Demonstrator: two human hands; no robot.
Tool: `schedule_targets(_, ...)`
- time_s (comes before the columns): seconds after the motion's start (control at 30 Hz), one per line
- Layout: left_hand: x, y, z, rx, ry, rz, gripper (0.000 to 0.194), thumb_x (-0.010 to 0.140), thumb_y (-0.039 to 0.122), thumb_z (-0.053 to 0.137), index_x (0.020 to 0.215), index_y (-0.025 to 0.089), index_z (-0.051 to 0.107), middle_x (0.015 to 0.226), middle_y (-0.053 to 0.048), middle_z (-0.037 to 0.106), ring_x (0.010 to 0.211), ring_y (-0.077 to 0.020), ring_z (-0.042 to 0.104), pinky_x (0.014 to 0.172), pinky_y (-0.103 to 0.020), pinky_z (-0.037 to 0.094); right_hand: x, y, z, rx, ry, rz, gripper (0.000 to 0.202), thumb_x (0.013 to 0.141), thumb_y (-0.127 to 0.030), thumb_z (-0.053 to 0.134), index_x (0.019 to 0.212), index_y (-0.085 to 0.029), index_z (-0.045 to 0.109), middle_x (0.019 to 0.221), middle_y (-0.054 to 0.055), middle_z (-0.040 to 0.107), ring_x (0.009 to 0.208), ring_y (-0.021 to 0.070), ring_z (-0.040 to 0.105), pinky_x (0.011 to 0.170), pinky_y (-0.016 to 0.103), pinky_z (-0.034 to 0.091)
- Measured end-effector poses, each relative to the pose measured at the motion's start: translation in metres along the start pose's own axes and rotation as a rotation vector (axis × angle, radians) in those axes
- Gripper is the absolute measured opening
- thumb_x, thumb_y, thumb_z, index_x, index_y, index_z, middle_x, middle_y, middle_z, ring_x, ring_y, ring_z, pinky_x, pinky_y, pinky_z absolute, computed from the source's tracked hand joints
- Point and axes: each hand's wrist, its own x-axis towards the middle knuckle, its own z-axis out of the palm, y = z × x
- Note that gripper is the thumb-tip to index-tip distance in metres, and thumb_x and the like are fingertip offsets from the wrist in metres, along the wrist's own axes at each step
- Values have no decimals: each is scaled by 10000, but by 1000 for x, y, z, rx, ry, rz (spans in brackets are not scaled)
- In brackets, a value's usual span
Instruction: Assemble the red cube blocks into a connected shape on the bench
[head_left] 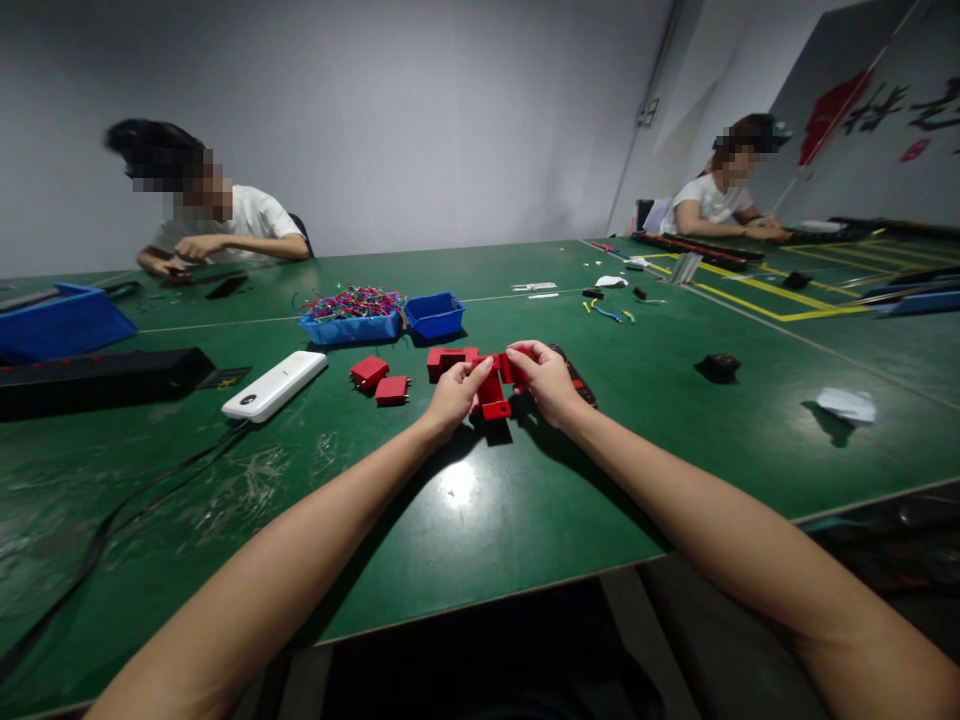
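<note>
My left hand (454,394) is closed round a red plastic bracket (492,392), thumb on top, just above the green table. In my right hand (551,382), thumb and fingers pinch a smaller red piece (514,368) against the bracket's upper right side; whether the two are joined I cannot tell. Behind my left fingers lies a red block with a recess (448,360). Two red boxes with metal pins, one box (370,372) behind the other box (391,391), rest to the left. A dark device (576,378) is partly hidden behind my right hand.
A white power bank (276,386) with a black cable lies at left, beside a long black case (105,380). Blue bins stand farther back, one bin (352,329) full of coloured wires, another bin (435,318) beside it. Two people sit across the table (420,560).
</note>
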Motion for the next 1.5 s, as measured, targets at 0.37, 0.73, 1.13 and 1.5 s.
schedule_targets(0.37, -2, 2, 1, -33, 27, 1, 483, 706, 623, 658, 772, 158, 546, 398, 64, 456, 344, -63, 379, 386, -197, 258, 0, 2, -2, 76, -40, 10, 407, 565, -400, 825, 788, -153, 590, 769, 5, 647, 645, 106, 578, 594, 247, 512)
schedule_targets(0.73, 2, -4, 1, -211, 81, 23, 565, 680, 677, 634, 803, 126, 604, 639, 13, 589, 531, -75, 507, 535, -207, 404, 1, 3, 0, 145, -56, 17, 412, 568, -392, 832, 779, -182, 548, 765, -13, 644, 734, 141, 632, 704, 314, 581)
schedule_targets(1.13, 2, -5, -1, -222, 96, 30, 599, 680, 713, 608, 794, 127, 648, 632, 2, 579, 538, -83, 489, 528, -217, 395, -2, 0, -1, -72, -99, -80, 399, 590, -274, 778, 971, -177, 714, 817, 13, 724, 720, 147, 627, 668, 277, 513)
schedule_targets(1.5, 2, -2, -1, -262, 111, 4, 673, 670, 741, 589, 886, 108, 669, 603, 6, 569, 500, -80, 469, 504, -219, 369, -5, 1, 2, -154, -119, -108, 462, 698, -424, 714, 1072, -154, 686, 733, 14, 682, 613, 136, 567, 540, 249, 455)
